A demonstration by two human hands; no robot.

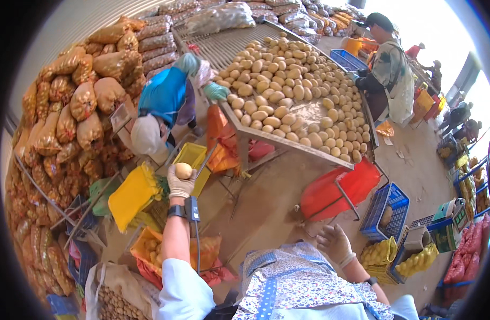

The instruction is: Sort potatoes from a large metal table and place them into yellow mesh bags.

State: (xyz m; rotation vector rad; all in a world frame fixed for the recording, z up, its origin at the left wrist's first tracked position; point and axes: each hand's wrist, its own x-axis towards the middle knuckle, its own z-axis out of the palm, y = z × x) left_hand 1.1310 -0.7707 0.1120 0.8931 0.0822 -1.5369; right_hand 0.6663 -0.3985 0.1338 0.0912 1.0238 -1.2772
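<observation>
My left hand [178, 186], in a light glove, grips a round pale potato [183, 170] near a yellow crate [199, 186] and a yellow sack [132, 200]. My right hand [333, 242], also gloved, has its fingers apart and holds nothing, below a red sack [335, 192] on a metal stand. Beyond both hands is a slanted metal sorting table [261, 137] bearing many potatoes [282, 80]. Below my left hand, an orange sack [149, 242] holds more potatoes.
Stacked potato sacks [93, 90] rise at the left. A co-worker in blue [162, 90] bends by the table; another [389, 69] stands at its right. Blue crates [379, 210], yellow net bags [378, 250] and pink bags [463, 248] line the right. More people work behind.
</observation>
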